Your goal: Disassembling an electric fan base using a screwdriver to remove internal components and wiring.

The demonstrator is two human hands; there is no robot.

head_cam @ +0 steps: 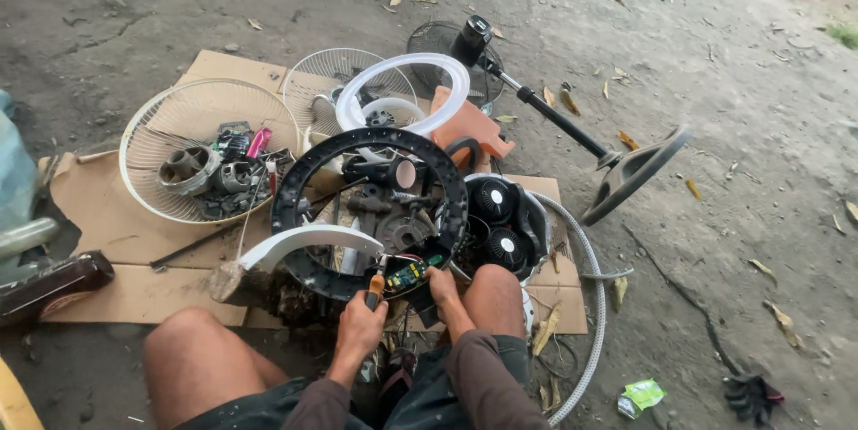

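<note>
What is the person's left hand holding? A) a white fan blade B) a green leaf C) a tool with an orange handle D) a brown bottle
C: the left hand grips a tool with an orange handle, its tip at the small circuit board that the right hand steadies.

Flattened cardboard [125, 233] is lying on the dirt ground [733, 108], carrying 2 wire fan guards [179, 126] near its far edge.
</note>
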